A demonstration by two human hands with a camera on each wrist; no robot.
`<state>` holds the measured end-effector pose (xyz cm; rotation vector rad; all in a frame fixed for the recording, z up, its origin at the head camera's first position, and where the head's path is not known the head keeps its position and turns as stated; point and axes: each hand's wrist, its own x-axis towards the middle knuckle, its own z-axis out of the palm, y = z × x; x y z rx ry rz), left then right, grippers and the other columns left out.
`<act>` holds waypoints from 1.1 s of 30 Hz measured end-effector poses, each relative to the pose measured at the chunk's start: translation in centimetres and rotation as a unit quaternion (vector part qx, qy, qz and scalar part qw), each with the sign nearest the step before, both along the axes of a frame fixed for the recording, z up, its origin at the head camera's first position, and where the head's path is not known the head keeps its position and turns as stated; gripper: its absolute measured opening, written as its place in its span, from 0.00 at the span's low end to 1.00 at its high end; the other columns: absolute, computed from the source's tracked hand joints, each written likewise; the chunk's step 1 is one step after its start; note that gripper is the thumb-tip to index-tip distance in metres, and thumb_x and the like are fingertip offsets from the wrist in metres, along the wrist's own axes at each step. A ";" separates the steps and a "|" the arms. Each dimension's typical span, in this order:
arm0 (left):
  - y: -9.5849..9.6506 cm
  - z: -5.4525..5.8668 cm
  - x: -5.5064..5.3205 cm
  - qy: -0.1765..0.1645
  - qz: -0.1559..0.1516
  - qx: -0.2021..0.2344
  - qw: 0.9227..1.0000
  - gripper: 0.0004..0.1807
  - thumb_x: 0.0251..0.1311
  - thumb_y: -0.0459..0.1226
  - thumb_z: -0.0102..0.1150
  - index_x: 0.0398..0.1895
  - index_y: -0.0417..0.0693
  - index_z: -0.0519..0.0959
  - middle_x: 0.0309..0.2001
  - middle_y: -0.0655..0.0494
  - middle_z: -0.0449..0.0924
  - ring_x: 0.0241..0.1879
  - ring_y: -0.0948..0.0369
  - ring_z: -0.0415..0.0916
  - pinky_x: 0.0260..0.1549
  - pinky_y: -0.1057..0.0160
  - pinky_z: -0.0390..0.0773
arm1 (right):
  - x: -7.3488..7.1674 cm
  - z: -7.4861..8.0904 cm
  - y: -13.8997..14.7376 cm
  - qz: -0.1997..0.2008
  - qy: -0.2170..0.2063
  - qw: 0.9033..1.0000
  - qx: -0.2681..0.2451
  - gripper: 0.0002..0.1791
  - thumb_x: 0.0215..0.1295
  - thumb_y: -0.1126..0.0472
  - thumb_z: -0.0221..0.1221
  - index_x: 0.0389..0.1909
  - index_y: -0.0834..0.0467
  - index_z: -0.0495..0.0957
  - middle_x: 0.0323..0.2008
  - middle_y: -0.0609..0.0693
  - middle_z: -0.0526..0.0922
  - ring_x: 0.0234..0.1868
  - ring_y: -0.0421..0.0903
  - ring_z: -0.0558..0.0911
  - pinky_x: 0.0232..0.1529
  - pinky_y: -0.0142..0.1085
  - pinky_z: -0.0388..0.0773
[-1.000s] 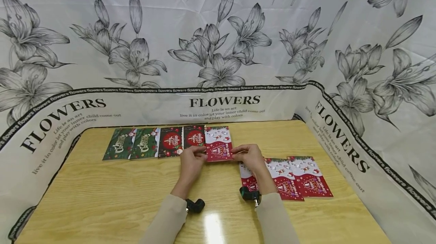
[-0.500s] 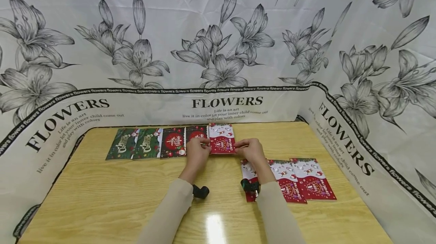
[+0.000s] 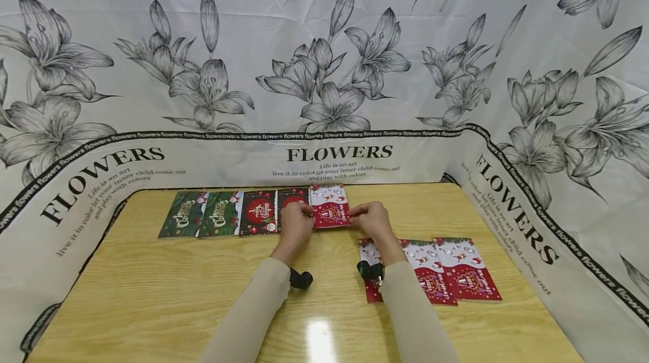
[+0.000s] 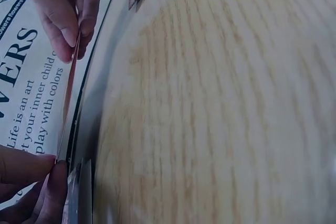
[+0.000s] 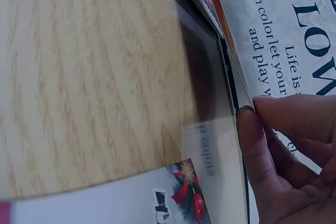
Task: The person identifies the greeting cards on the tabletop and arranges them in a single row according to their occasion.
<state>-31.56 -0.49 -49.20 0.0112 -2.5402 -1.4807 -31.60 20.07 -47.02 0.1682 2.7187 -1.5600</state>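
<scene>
A red-and-white Christmas card (image 3: 330, 208) is held between both hands at the right end of the back row. My left hand (image 3: 296, 223) pinches its left edge, and my right hand (image 3: 372, 220) pinches the right one. In the right wrist view the card (image 5: 234, 59) appears edge-on and raised off the table. To its left lies a black-and-red card (image 3: 293, 197), partly hidden by the left hand. Another black-and-red card (image 3: 259, 212) and two green cards (image 3: 221, 213) continue the row leftward.
Several more red-and-white cards (image 3: 469, 269) lie overlapping at the front right of the wooden table (image 3: 167, 295), one partly under the right forearm. A flower-printed cloth (image 3: 233, 154) stands along the table's back and sides.
Both hands have moved the red-and-white card away from me, toward the back edge, beside the black-and-red card. Their pinch on its edges stays. The other cards have not moved.
</scene>
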 end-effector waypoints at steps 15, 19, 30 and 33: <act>0.4 -1.4 -0.2 0.009 0.009 -0.041 0.999 0.17 0.46 0.19 0.64 0.39 0.37 0.91 0.37 0.46 0.89 0.45 0.47 0.85 0.47 0.50 0.85 | -0.2 -1.3 -0.3 -0.015 -0.016 1.000 0.021 0.08 0.60 0.75 0.69 0.39 0.63 0.91 0.43 0.58 0.88 0.43 0.52 0.81 0.38 0.35 0.77; 0.6 -1.1 -0.7 0.011 0.016 -0.041 0.999 0.16 0.48 0.19 0.65 0.39 0.38 0.91 0.39 0.45 0.89 0.46 0.47 0.85 0.48 0.49 0.85 | -0.6 -0.8 -0.4 -0.015 -0.014 0.999 0.025 0.08 0.60 0.75 0.69 0.39 0.64 0.91 0.43 0.59 0.88 0.40 0.50 0.81 0.34 0.33 0.76; 0.6 -1.2 -0.6 0.013 0.016 -0.038 0.999 0.16 0.48 0.19 0.63 0.39 0.38 0.91 0.38 0.46 0.88 0.45 0.46 0.85 0.47 0.49 0.85 | -0.8 -1.2 -0.6 -0.018 -0.017 0.998 0.052 0.08 0.61 0.76 0.67 0.38 0.63 0.91 0.48 0.61 0.86 0.40 0.51 0.79 0.33 0.35 0.75; 0.7 -1.3 -0.5 0.010 0.015 -0.035 0.999 0.16 0.48 0.19 0.63 0.39 0.38 0.91 0.38 0.46 0.88 0.45 0.47 0.85 0.46 0.49 0.85 | -0.8 -1.4 -0.6 -0.018 -0.012 0.997 0.068 0.08 0.60 0.75 0.68 0.36 0.63 0.91 0.47 0.60 0.87 0.44 0.52 0.79 0.40 0.38 0.76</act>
